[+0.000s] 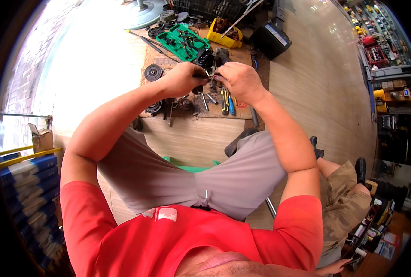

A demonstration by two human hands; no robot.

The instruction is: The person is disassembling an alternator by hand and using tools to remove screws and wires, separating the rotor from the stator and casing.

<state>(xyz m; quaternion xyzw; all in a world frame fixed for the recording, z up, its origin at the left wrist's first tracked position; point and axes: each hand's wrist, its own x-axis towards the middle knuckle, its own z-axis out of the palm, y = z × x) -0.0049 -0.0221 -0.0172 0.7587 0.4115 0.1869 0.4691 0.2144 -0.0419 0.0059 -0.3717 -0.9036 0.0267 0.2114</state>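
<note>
The left hand (187, 79) has its fingers closed, seemingly pinching one end of a small part (211, 77). If that pinch loosened, the part could drop among the metal rods (205, 102) at its six o'clock and get lost. The right hand (240, 81) seems to pinch the other end; an uneven pull or twist there could bend the part or flick it toward the blue tool (231, 106) at five o'clock. A disc (153, 72) lies at the left hand's nine o'clock; then comes the part, between both sets of fingertips, with the right hand at its three o'clock. Its exact shape is too small to tell.
</note>
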